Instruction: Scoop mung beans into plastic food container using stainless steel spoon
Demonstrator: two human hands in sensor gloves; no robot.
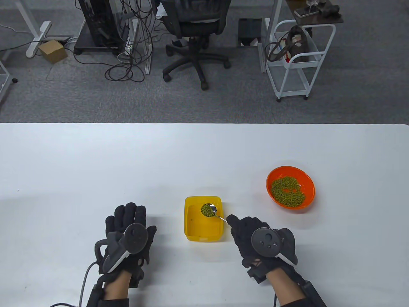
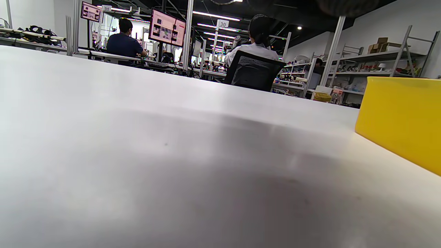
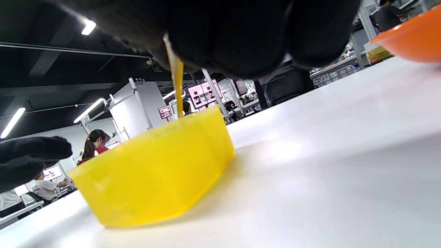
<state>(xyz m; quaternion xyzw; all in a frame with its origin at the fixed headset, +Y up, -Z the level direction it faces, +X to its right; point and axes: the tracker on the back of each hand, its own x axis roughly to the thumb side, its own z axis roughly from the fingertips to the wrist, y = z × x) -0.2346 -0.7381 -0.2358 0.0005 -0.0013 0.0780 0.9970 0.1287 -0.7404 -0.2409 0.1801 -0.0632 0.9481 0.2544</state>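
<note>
Pinching the thin handle of the stainless steel spoon [image 1: 213,212], the fingers [image 1: 232,220] of the right hand [image 1: 255,240] are lying curled close together around it, with only a short length of handle showing between the fingertips and the bowl of the spoon. In the right wrist view the same fingers [image 3: 241,38] are filling the top of the frame as a dark bunch, and the handle [image 3: 176,82] is hanging down out of them toward the plastic food container [image 3: 155,172], tinted yellow by it. The spoon bowl is carrying a heap of mung beans [image 1: 207,210] and is hovering over the far right part of the yellow container [image 1: 203,218]; whether it is touching the rim cannot be told. A few loose beans are lying on the container's floor.

The left hand [image 1: 129,236] is resting palm down on the white desk [image 1: 96,166] just left of the container, its fingers [image 1: 127,214] stretched out flat and slightly spread, gripping nothing and staying clear of the container wall. One of its fingertips [image 3: 34,158] is showing at the left edge of the right wrist view, beside the container.

To the right of the container and farther back, well apart from it, an orange bowl [image 1: 290,187] is sitting on the desk with a layer of mung beans [image 1: 287,191] in its bottom. In the left wrist view only the container's yellow side wall [image 2: 399,117] is showing, at the right edge.
</note>
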